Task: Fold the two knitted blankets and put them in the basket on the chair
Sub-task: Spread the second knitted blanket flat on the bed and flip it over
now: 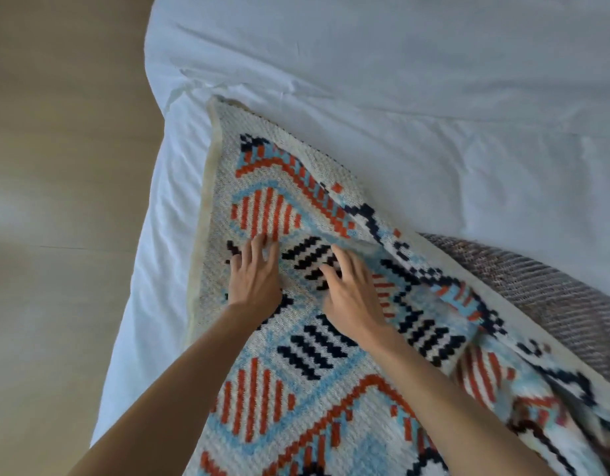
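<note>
A patterned knitted blanket [272,383] in cream, orange, light blue and navy lies on the white bed, its right side doubled over in a loose fold. My left hand [253,278] rests flat on it with straight fingers. Just to the right, my right hand [350,293] presses on the blanket beside the folded edge, fingers spread and slightly bent. A second blanket [551,293], grey-brown and ribbed, lies partly under the patterned one at the right. No basket or chair is in view.
The white bed sheet [400,97] fills the upper and right part of the view, with wrinkles. The bed's edge runs down the left, and a beige floor [56,166] lies beyond it.
</note>
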